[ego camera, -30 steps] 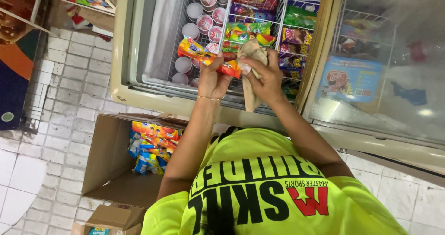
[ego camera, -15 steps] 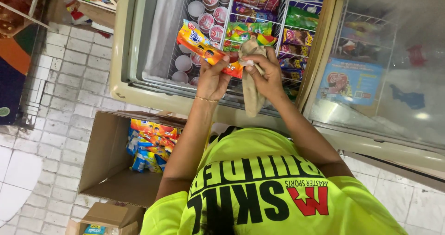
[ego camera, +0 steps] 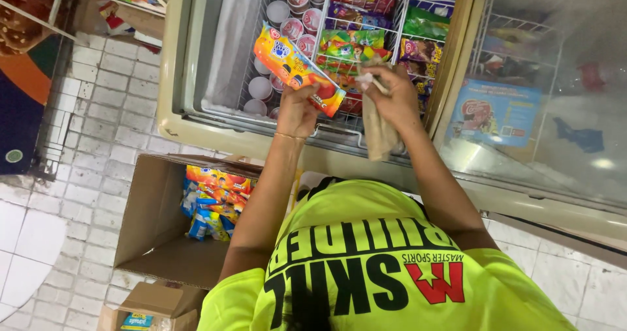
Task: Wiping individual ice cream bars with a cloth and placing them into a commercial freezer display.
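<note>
My left hand (ego camera: pixel 295 112) grips the lower end of a long orange ice-cream packet (ego camera: pixel 294 64) and holds it slanted over the open chest freezer (ego camera: pixel 196 125). My right hand (ego camera: pixel 394 91) is beside it, closed on a brown crumpled strip (ego camera: pixel 377 134) that hangs down over the freezer's front rim. A small white piece shows at its fingertips. Under both hands a wire basket (ego camera: pixel 398 11) holds colourful packets, and white round cups (ego camera: pixel 282 12) fill the section to its left.
A sliding glass lid (ego camera: pixel 555 109) covers the freezer's right half. On the tiled floor (ego camera: pixel 98 128) an open cardboard box (ego camera: pixel 157 239) holds several colourful packets (ego camera: pixel 214 200). A smaller box (ego camera: pixel 153 305) sits in front of it. Shelves stand at the top left.
My left hand has raised the orange packet and swung it up and left, away from my right hand. The right hand keeps hold of the brown strip.
</note>
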